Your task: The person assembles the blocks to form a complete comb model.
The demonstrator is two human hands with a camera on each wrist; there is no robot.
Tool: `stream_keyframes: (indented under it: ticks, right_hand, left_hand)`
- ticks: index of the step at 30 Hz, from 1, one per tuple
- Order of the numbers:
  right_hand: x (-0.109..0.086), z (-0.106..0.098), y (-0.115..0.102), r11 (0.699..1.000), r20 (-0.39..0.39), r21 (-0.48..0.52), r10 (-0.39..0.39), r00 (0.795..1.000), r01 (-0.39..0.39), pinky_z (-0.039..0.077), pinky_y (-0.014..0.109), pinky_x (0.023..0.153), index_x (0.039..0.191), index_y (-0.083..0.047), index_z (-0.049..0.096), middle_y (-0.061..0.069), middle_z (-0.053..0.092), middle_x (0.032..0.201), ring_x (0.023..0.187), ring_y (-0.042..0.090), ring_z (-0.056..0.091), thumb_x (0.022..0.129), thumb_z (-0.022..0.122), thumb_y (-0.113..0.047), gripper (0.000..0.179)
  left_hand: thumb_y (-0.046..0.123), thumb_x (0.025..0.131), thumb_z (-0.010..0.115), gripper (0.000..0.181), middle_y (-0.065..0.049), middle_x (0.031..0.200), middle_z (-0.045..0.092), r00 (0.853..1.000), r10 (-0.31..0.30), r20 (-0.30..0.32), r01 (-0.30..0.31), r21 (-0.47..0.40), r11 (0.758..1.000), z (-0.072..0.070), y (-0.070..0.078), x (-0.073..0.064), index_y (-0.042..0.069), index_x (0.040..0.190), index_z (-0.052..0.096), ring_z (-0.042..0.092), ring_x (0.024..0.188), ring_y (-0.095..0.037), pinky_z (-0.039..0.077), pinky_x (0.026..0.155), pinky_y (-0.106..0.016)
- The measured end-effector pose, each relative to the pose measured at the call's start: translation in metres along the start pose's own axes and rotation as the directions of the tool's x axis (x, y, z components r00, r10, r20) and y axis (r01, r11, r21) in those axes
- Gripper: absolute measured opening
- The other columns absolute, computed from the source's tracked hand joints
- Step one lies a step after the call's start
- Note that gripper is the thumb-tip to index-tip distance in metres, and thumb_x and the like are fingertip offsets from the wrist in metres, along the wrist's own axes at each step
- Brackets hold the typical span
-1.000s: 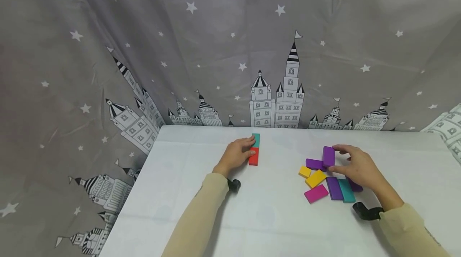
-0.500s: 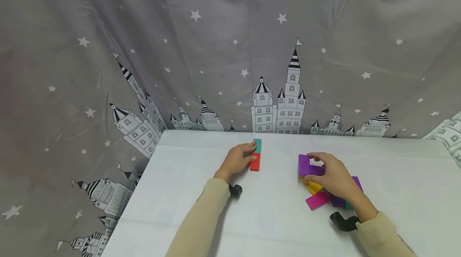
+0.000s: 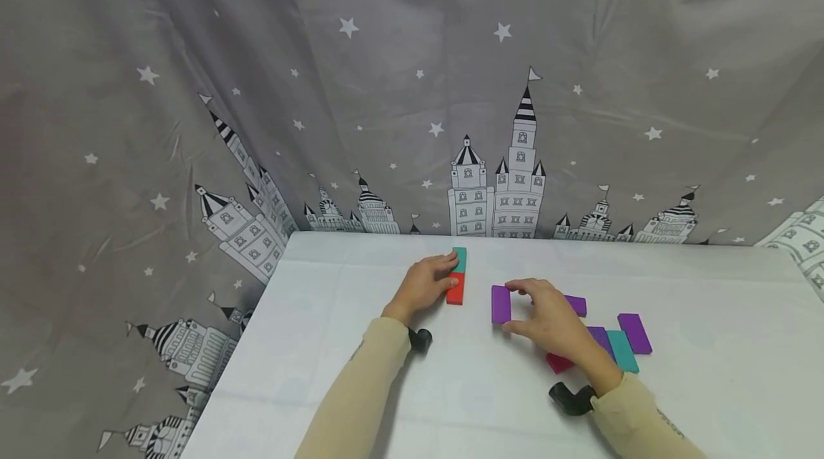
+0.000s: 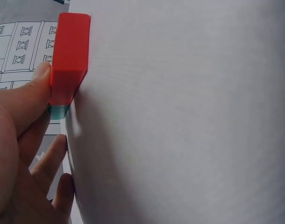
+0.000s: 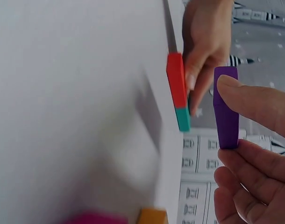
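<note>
Purple rectangular block (image 3: 501,304) is travelling leftward in the right hand (image 3: 543,312)

Since half a second ago, we are seeing that block shift from over the scattered pieces towards the middle of the white table (image 3: 496,395). It is now hanging above the surface, near the left-hand pair but apart from it. The right hand is pinching it by its two short ends, thumb on one and fingertips on the other, the grip spread only as wide as the block is long.

We are finding the left hand (image 3: 421,284) in its earlier place, lightly bent and not wrapped round anything. Its thumb is touching a red rectangular block (image 3: 455,291), and a finger is resting on a teal rectangular block (image 3: 460,260); these two are lying end to end, touching.

Near the right forearm, we are seeing a second teal block (image 3: 622,352) lying between a violet block (image 3: 600,337), partly hidden by the forearm, and an outer purple block (image 3: 634,333). Another purple piece (image 3: 576,305) is showing behind the right hand, and a magenta block (image 3: 558,363) is peeking out below it. In the right wrist view, an orange-yellow block (image 5: 152,216) is showing at the lower edge.

Behind everything, a grey fabric curtain (image 3: 386,101) printed with stars and castles is hanging.
</note>
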State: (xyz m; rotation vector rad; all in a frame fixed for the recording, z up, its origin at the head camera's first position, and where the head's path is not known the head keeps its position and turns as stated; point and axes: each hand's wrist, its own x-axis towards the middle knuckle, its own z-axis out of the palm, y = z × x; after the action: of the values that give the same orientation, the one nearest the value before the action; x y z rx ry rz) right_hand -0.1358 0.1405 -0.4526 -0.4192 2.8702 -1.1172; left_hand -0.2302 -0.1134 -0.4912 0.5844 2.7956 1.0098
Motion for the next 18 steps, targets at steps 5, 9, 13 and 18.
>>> stream_keyframes:
  ticks: [5,9,13,18]
  right_hand:
    - [0.005,0.015,-0.013,1.0,0.028,0.01,0.015,0.999,-0.016,0.05,0.054,0.099,0.132,-0.008,0.063,0.012,0.064,0.127,0.118,0.033,0.058,0.076,0.089,-0.022,0.064]
    - [0.011,0.028,-0.018,1.0,0.037,0.017,-0.002,0.999,0.001,0.05,0.052,0.101,0.13,-0.007,0.065,0.011,0.066,0.124,0.116,0.03,0.059,0.075,0.09,-0.022,0.063]
    - [0.016,0.039,-0.023,1.0,0.052,0.016,-0.012,0.999,0.011,0.05,0.049,0.102,0.127,-0.006,0.066,0.009,0.067,0.122,0.114,0.028,0.059,0.073,0.091,-0.02,0.061]
    - [0.02,0.051,-0.029,1.0,0.058,0.002,-0.021,0.998,0.021,0.049,0.048,0.103,0.124,-0.005,0.068,0.009,0.068,0.12,0.113,0.028,0.059,0.071,0.093,-0.019,0.06]
  left_hand:
    - [0.023,0.095,0.071,0.05,0.006,0.152,0.048,1.0,-0.011,0.011,0.011,0.011,1.0,-0.004,0.0,0.0,0.012,0.142,0.058,0.042,0.142,-0.025,0.03,0.119,-0.046]
    - [0.025,0.096,0.07,0.05,0.007,0.152,0.047,1.0,-0.015,0.019,0.014,0.006,1.0,-0.005,0.0,0.001,0.013,0.143,0.057,0.041,0.143,-0.024,0.029,0.12,-0.046]
    - [0.024,0.096,0.07,0.05,0.005,0.152,0.048,1.0,0.001,0.023,-0.001,-0.004,1.0,-0.004,0.001,0.001,0.011,0.142,0.058,0.042,0.143,-0.026,0.03,0.119,-0.047]
    - [0.024,0.095,0.07,0.049,0.005,0.151,0.049,1.0,0.006,0.023,-0.006,0.016,1.0,-0.004,0.003,0.0,0.011,0.141,0.058,0.043,0.142,-0.026,0.031,0.119,-0.047]
